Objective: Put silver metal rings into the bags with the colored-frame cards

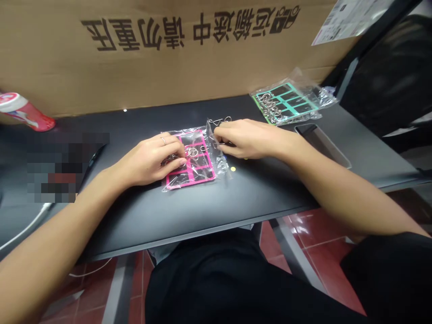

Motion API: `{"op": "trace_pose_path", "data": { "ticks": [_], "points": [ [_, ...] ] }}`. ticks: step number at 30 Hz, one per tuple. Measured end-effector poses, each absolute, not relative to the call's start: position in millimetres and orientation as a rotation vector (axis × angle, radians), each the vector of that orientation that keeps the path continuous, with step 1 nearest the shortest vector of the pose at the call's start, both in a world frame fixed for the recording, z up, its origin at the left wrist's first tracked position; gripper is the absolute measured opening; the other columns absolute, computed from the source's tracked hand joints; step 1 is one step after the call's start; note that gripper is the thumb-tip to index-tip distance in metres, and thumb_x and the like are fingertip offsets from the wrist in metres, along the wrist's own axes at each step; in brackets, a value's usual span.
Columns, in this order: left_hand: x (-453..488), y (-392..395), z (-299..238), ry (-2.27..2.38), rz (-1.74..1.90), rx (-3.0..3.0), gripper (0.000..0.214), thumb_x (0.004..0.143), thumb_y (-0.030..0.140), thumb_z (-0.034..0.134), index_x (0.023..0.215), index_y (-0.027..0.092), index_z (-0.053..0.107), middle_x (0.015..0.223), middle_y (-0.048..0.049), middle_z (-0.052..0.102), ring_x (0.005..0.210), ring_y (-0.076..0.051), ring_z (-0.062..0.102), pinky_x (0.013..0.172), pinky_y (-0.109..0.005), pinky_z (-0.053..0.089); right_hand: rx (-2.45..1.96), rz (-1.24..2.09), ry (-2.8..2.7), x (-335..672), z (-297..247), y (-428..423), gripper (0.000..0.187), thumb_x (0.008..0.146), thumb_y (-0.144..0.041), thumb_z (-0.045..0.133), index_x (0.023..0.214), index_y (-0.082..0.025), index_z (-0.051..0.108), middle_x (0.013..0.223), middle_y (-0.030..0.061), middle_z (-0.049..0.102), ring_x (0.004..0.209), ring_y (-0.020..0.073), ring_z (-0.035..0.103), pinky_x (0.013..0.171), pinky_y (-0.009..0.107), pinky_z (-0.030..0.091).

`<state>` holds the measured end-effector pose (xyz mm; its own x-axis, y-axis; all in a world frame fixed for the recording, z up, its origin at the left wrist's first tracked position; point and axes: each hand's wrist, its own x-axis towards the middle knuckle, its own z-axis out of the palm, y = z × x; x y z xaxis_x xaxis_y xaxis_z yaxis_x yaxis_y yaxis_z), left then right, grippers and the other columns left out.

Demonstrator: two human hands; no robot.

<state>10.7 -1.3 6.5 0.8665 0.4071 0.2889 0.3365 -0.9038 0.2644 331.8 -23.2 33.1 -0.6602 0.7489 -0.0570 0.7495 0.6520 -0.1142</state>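
Dark tabletop (145, 220), backed beyond both hands by a cardboard box (151, 76) with inverted black lettering. Left hand (158, 157): fingers half curled, resting on a clear bag (224, 166) around a pink-gridded panel (189, 173); gripping or merely pressing, cannot tell. Metal rings (193, 153): just beside left fingertips. Right hand (248, 137): fingers bent inward at the bag's right edge, hold hidden from view. Bag and panel: flat between both hands. Wire pieces (220, 120): just beyond right fingers. Yellow disc (233, 169): bodyward of right hand. Turquoise-gridded panel (293, 101): bagged, beyond right wrist. Phone (324, 143): beside right forearm. Red-and-white can (29, 114): well left of left hand.
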Motion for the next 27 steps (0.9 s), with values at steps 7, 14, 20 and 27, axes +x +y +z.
{"op": "trace_pose_path", "data": {
  "ticks": [7, 14, 20, 27],
  "points": [
    [10.9, -1.6, 7.8, 0.585, 0.508, 2.797, 0.011, 0.104, 0.030, 0.064, 0.110, 0.024, 0.071, 0.108, -0.0073, 0.075, 0.103, -0.025, 0.070, 0.102, -0.042, 0.054, 1.294, -0.252, 2.856, 330.2, 33.2, -24.7, 0.017, 0.107, -0.033, 0.055, 0.110, -0.020, 0.066, 0.116, 0.0139, 0.074, 0.091, 0.0259, 0.063, 0.075, 0.035, 0.036],
    [12.1, -0.7, 8.4, 0.618, 0.494, 2.782, 0.015, 0.104, 0.034, 0.063, 0.110, 0.023, 0.071, 0.109, -0.0069, 0.075, 0.104, -0.025, 0.069, 0.100, -0.040, 0.054, 1.311, -0.266, 2.849, 328.2, 34.1, -26.7, 0.017, 0.108, -0.034, 0.054, 0.109, -0.020, 0.064, 0.112, 0.0128, 0.072, 0.088, 0.0255, 0.062, 0.075, 0.035, 0.037],
    [12.6, -0.5, 9.7, 0.658, 0.459, 2.776, 0.017, 0.105, 0.037, 0.062, 0.110, 0.024, 0.070, 0.109, -0.0068, 0.075, 0.105, -0.026, 0.069, 0.100, -0.041, 0.054, 1.347, -0.316, 2.850, 329.6, 31.8, -26.5, 0.016, 0.107, -0.034, 0.056, 0.111, -0.021, 0.065, 0.112, 0.0116, 0.072, 0.096, 0.0279, 0.064, 0.080, 0.036, 0.040],
    [13.3, -0.8, 10.0, 0.693, 0.444, 2.754, 0.018, 0.104, 0.039, 0.062, 0.109, 0.024, 0.070, 0.111, -0.0066, 0.075, 0.105, -0.026, 0.069, 0.101, -0.042, 0.053, 1.346, -0.339, 2.867, 330.1, 30.2, -26.0, 0.018, 0.106, -0.036, 0.058, 0.113, -0.021, 0.066, 0.113, 0.0114, 0.072, 0.103, 0.0299, 0.065, 0.084, 0.037, 0.041]
  ]
}}
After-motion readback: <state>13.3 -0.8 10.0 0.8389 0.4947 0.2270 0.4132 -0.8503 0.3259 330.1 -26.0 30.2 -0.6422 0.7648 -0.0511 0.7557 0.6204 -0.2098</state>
